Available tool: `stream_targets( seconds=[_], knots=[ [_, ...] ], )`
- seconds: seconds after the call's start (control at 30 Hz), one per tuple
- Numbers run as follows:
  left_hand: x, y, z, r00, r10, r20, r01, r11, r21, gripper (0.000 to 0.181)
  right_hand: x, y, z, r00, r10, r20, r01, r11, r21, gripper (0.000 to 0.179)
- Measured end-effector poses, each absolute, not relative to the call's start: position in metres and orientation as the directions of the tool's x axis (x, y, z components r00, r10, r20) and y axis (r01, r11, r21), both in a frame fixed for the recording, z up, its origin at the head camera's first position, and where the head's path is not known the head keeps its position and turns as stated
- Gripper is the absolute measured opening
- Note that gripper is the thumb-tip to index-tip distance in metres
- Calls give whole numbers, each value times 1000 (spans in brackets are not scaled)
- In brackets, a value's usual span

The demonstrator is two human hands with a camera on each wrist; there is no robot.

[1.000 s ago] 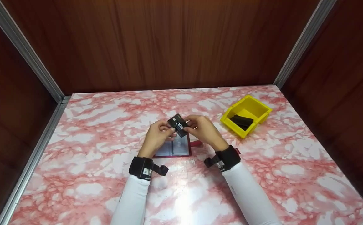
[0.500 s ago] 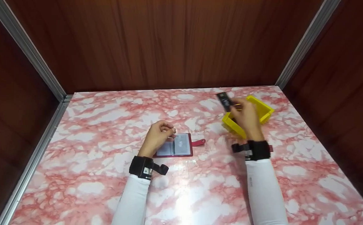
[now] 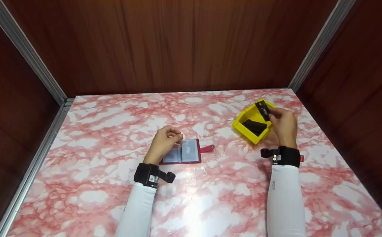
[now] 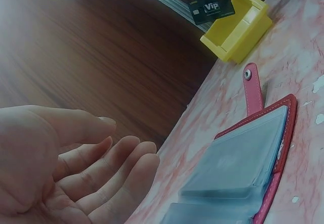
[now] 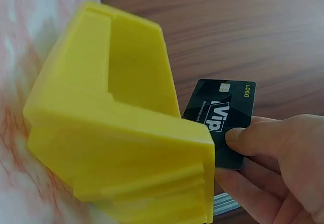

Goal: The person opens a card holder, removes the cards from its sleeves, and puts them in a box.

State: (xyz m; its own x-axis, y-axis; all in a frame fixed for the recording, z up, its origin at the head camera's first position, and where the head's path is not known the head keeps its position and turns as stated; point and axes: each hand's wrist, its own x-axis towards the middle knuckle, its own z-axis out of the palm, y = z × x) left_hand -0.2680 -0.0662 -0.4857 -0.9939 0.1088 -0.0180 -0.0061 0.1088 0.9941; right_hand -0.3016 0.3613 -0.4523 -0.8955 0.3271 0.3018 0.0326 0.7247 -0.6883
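My right hand (image 3: 285,126) pinches a black card marked "Vip" (image 5: 221,117) between thumb and fingers, over the yellow bin (image 3: 243,130). In the right wrist view the bin's wall overlaps the card's edge. Several black cards (image 3: 255,126) lie inside the bin. My left hand (image 3: 166,141) hovers above the left part of an open red card holder (image 4: 291,117), its fingers loosely curled around nothing. Clear plastic sleeves (image 4: 238,155) fill the holder, and faint "Vip" lettering shows on the right-hand sleeve in the head view. A pink snap strap (image 4: 251,89) sticks out from the holder's right side.
The holder and bin rest on a red-and-white marbled table (image 3: 89,171). Dark wood panels (image 3: 177,46) enclose the back and both sides, with metal corner posts (image 3: 324,44) between them.
My right hand has left the spot above the card holder and moved right to the bin, carrying the black card. The left hand has let go of the card and stayed above the holder.
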Motion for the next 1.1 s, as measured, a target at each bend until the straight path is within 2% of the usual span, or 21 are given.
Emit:
stream_targets(
  seconds=[0.23,0.47,0.67,0.93,1.1],
  knots=[
    [-270,-66,-487,-993,112,-33,-20,117,993,12,-308,367,-445,-933,239,270,40,814,-580,30],
    [-272,-67,-487,-994,99,-40,-28,122,992,10,-327,369,-430,-976,132,172,34,876,-480,30],
    [-272,-68,-487,-994,102,-34,-22,117,993,11,-340,368,-432,-983,143,118,92,928,-362,28],
    [-271,-72,-485,-992,113,-48,-33,124,992,11,-350,365,-437,-993,102,57,77,939,-334,24],
    [-270,-72,-485,-991,115,-69,-56,116,992,12,-352,360,-442,-989,129,78,101,951,-292,23]
  ],
)
